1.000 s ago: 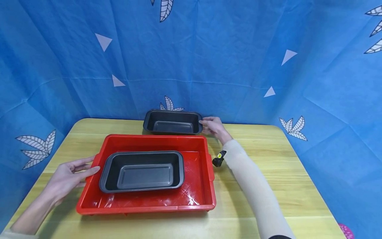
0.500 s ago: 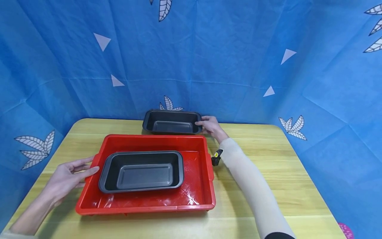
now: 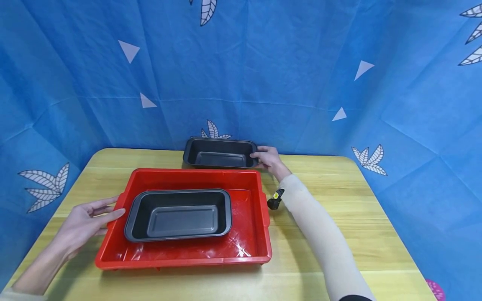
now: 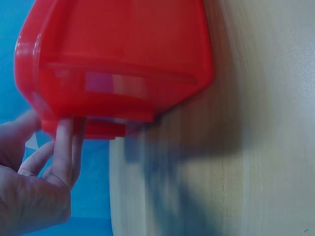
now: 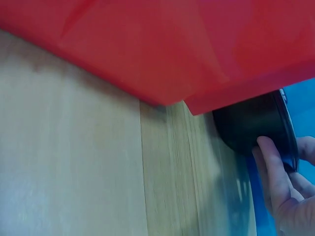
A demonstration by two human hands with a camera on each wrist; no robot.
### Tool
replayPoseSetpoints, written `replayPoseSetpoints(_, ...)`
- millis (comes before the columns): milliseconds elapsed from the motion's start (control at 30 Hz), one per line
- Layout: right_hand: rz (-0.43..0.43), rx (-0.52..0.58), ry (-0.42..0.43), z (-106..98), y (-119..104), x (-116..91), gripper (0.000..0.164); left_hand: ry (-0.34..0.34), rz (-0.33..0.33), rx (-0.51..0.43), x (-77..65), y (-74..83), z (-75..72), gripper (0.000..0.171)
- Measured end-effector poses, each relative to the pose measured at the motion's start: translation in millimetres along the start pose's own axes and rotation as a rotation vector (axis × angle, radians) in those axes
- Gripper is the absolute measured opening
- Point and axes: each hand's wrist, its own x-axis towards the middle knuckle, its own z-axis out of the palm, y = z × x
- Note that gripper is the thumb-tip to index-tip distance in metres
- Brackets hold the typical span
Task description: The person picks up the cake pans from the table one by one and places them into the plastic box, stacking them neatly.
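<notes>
A dark loaf pan (image 3: 182, 220) lies inside the red plastic tray (image 3: 246, 213), towards its left side. With the thumb over the left rim and the fingers at its outer side, my left hand (image 3: 80, 223) grips the tray. In the left wrist view, the fingers (image 4: 62, 152) reach under the tray's lip. Behind the tray stands a second dark loaf pan (image 3: 220, 159) at the back of the table. My right hand (image 3: 269, 159) pinches its right end, thumb over the rim. From the right wrist view, fingers (image 5: 273, 169) press the pan's outer wall from below.
The wooden table (image 3: 331, 200) has a rounded back edge against a blue curtain (image 3: 301, 62) with leaf prints. A small black device with a yellow mark (image 3: 276, 200) is at the right sleeve, close beside the tray's right side.
The rear loaf pan and my right hand have shifted slightly right over the last half second, after a small shift left. My left hand and the tray stay in place.
</notes>
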Motion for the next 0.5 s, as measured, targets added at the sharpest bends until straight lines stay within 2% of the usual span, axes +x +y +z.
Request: replayPoseSetpoints(500, -0.010, 0.078, 0.032, -23, -3, -20, 0.059, 0.003, 0.004, 0.022, -0.1, -0.3, 0.0, 0.086)
